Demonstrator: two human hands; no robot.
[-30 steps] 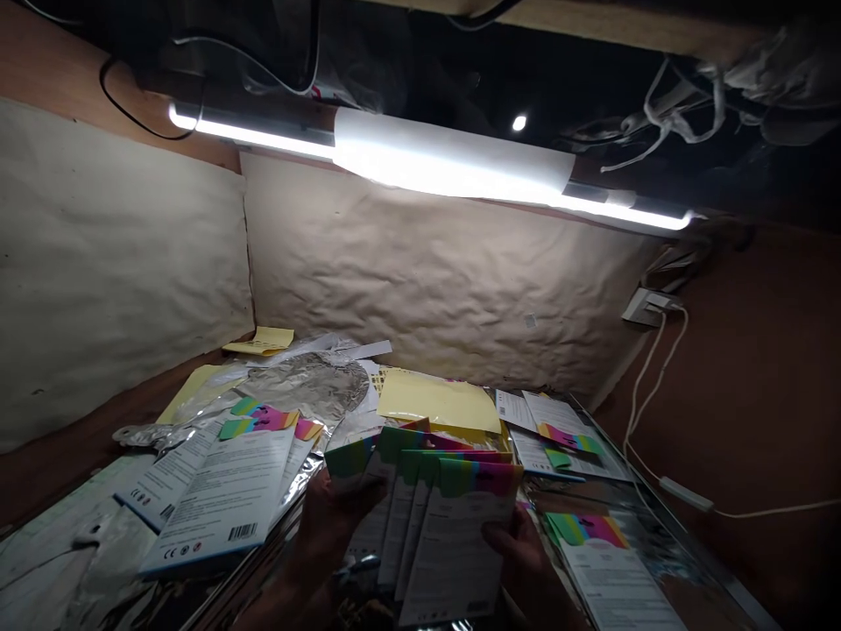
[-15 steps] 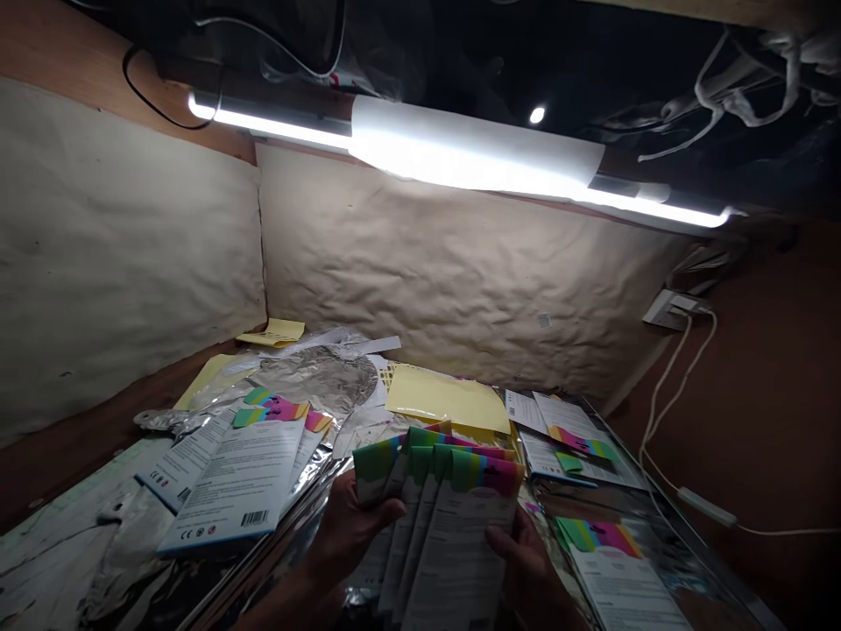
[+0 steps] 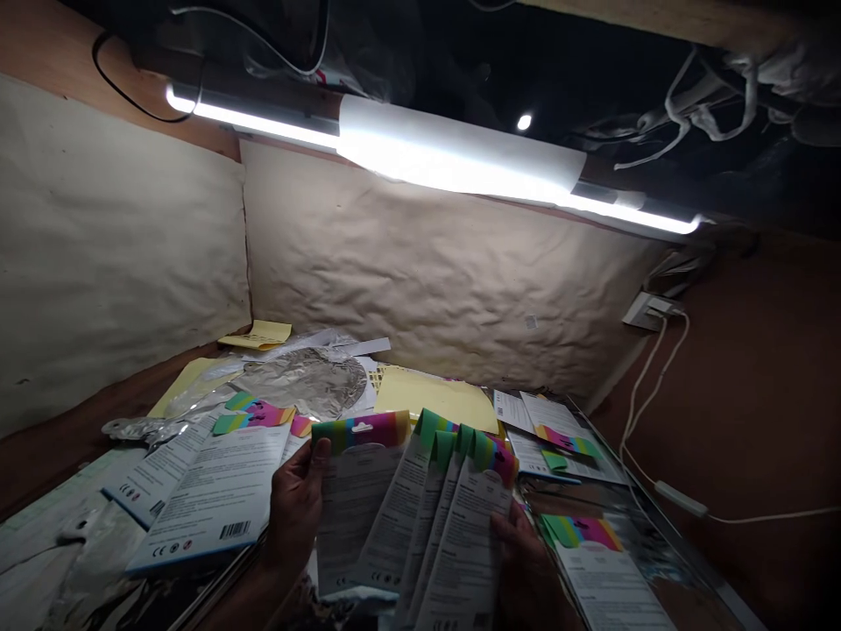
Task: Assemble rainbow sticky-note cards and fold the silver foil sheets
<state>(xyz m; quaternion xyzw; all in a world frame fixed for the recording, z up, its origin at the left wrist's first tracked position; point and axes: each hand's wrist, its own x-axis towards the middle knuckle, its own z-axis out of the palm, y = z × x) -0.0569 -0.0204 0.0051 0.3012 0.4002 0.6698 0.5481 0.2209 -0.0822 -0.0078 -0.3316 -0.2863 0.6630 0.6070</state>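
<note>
Rainbow-topped and white-backed: gripping fanned cardboard packets [image 3: 420, 517], clamping left hand [image 3: 295, 513] fingers [image 3: 319, 456] on the leftmost edge, right hand [image 3: 526, 561] fingers [image 3: 503, 526] on the rightmost.

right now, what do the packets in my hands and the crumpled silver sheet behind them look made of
Packets, fanned between left hand and right hand: likely thin printed card, matte; flat, stiff, punched hang hole. Silver sheet: looks like metallic foil or metallised film, glossy; crumpled with bright glints.
</note>
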